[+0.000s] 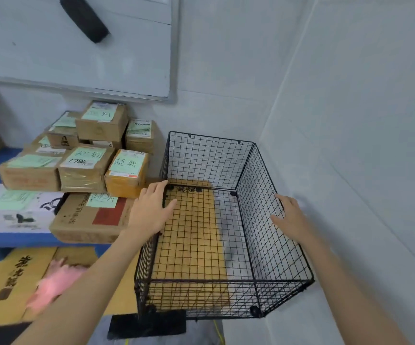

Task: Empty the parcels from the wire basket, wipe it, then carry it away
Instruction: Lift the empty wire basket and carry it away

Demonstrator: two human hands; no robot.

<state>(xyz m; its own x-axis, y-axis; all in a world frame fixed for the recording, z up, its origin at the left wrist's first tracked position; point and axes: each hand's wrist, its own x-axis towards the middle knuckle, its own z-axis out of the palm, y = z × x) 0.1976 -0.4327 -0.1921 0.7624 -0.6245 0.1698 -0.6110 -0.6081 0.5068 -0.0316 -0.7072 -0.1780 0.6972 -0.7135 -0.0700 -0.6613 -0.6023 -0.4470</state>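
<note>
The wire basket [206, 160] stands emptied in the corner, close against the wall [350, 120] on its right, with the parcels [84, 168] stacked just beside it on the left. Its long axis runs straight away from the person, who straddles it. The left grip [151, 207] lies on the left long rim and the right grip [289, 217] on the right one, both released, fingers fairly straight. Neither is nearer. A lift looks next, and a pink cloth [52, 287] lies blurred near the left arm.
</note>
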